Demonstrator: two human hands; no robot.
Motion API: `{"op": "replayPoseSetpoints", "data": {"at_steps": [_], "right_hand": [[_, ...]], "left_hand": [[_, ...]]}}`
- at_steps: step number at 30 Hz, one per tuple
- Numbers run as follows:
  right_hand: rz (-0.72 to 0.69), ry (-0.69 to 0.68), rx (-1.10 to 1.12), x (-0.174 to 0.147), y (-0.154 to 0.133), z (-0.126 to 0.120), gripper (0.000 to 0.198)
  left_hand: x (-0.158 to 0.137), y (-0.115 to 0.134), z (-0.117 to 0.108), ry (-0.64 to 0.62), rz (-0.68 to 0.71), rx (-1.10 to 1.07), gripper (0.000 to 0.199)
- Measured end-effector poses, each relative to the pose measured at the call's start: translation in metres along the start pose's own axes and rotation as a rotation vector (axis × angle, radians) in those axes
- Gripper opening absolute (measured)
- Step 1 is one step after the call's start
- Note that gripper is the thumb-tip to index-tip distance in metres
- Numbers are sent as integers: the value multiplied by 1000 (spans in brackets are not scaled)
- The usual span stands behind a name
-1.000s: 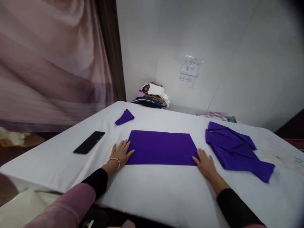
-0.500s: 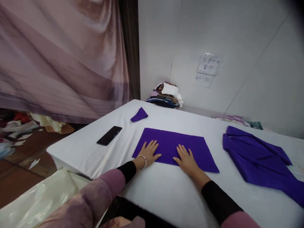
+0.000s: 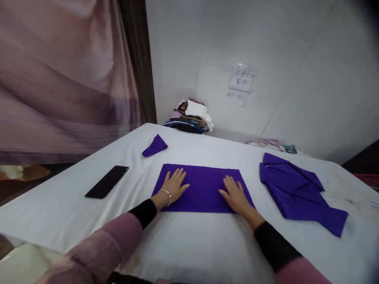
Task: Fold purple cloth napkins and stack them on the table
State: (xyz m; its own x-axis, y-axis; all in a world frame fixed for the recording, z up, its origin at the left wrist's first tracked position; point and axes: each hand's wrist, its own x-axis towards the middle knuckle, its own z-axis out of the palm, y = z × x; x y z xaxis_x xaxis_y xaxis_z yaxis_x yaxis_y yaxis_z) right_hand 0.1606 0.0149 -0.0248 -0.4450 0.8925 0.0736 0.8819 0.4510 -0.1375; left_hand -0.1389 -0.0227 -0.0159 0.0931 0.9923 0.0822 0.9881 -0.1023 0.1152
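The left hand (image 3: 174, 185) and the right hand (image 3: 235, 195) lie flat and loose on the purple cloth (image 3: 204, 189), gripping nothing. The left is on its 9 o'clock side, the right on its 4 o'clock side. The purple cloth is spread on the white bench (image 3: 192, 240), at 12 o'clock from the person. Around it, a black phone (image 3: 107, 182) sits at 9 o'clock, a small folded cloth (image 3: 154, 146) near 11, and a creased heap (image 3: 299, 193) at 3.

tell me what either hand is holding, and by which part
Nothing is held: the left hand and right hand rest open on the flat cloth.
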Motion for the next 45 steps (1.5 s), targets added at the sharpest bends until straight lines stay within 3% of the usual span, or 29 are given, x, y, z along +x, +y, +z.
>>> {"op": "replayPoseSetpoints", "data": {"at_steps": [4,7,11,17,20,23,28,31,34,37,39,42,45], "right_hand": [[-174,-50,106,57,-70,5,64],[-200,-79,144,83,-80,14,63],[-137,-121,132,90,-28,14,68],[338,-135,5,63,94,-4,65],[397,-114,-24,55,110,-10,65],[272,-54,4,62,72,-9,69],[-167,-66,149,91,-40,9,67],[-242,-108,178,105,-66,16,65],[-165,-155,137,104,-37,15,68],[81,-119,43,89,27,15,65],[216,-89,-6,78,69,17,64],[306,-62,-68,63,102,18,64],[262,-11,-112,46,78,15,66]], "left_hand": [[44,33,9,-64,60,5,56],[60,28,19,-87,-1,26,58],[65,14,26,-48,-12,12,67],[65,12,29,-55,-13,3,67],[67,10,30,-73,-16,-9,68],[71,15,27,-94,-50,-44,69],[78,33,19,-77,47,-7,57],[77,16,19,-119,24,15,57],[68,-27,20,-120,-104,11,63],[53,-69,16,-101,-248,18,64],[46,-85,11,-95,-295,23,62],[45,-86,3,-106,-340,-1,62],[36,-65,-1,-90,-366,-45,65]]}}
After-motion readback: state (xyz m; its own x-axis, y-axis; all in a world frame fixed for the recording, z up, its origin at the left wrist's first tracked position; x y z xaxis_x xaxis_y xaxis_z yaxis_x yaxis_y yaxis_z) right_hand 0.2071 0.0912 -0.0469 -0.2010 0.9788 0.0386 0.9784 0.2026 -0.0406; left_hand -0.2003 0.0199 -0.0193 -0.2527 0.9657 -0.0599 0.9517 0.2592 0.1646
